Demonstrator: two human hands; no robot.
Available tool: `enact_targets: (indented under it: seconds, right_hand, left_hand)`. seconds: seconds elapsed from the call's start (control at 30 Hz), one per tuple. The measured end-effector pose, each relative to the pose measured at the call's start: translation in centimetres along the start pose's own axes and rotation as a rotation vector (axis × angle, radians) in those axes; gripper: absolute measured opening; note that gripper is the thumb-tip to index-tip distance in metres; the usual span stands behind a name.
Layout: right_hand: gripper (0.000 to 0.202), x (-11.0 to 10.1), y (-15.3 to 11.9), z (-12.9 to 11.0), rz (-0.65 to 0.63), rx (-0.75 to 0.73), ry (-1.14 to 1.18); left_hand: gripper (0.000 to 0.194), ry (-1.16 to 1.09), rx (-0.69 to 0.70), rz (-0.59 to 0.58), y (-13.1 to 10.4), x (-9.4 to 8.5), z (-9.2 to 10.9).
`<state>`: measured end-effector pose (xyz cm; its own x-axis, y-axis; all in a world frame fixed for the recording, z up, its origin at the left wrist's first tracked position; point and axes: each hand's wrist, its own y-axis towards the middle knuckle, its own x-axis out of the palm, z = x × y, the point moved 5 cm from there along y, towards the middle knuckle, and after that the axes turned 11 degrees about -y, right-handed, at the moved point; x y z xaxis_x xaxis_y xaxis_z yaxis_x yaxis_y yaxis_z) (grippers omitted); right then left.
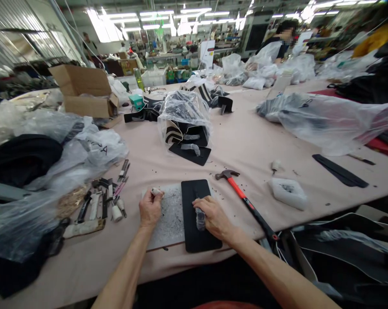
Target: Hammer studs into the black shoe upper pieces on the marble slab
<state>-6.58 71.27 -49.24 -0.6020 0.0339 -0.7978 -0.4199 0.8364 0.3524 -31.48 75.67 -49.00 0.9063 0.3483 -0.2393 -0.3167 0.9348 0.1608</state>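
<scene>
My left hand (150, 208) is closed around a small pale-handled tool (155, 191), probably an awl; its tip is hidden. It hovers over or rests on the left part of a scuffed grey-white board (169, 216); contact cannot be made out. On the board's right side lies a flat black panel (190, 240) with rounded corners. A plastic-wrapped handle (200, 219) runs along the panel, and my right hand (215, 216) has its fingers closed on the upper part of it. To the right, a claw hammer (242, 195) with a red and black handle lies on the cloth.
Several knives and pale-handled tools (105, 199) lie at left. A white block (287, 193) and black strips (340, 171) are at right. Beyond the board sits a plastic bag (185, 109) of black pieces. A cardboard box (84, 92) stands back left. A person (279, 40) is across the table.
</scene>
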Motion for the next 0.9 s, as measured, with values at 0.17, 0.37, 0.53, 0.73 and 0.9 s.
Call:
enact_targets:
  seconds: [0.17,0.37,0.53,0.73,0.9]
  right_hand:
    - [0.026,-0.7,-0.3,0.2,0.076,0.045,0.204]
    - [0.027,-0.9,0.0,0.6,0.027,0.084,0.278]
    - [0.024,-0.8,-0.1,0.9,0.025,0.102,0.281]
    - [0.023,-0.6,-0.1,1.1,0.017,0.094,0.265]
    - [0.022,-0.6,-0.1,1.2,0.047,0.072,0.274]
  left_hand:
    - [0.047,-0.308,-0.058,-0.107,0.3,3.8,2.8]
    - [0.031,-0.430,-0.097,-0.378,0.5,11.5,4.1]
    - [0.025,-0.439,-0.139,-0.393,0.8,12.8,2.0]
    - [0.026,-0.400,-0.142,-0.408,0.9,12.8,2.0]
    - [0.025,-0.385,-0.147,-0.421,0.9,13.0,2.0]
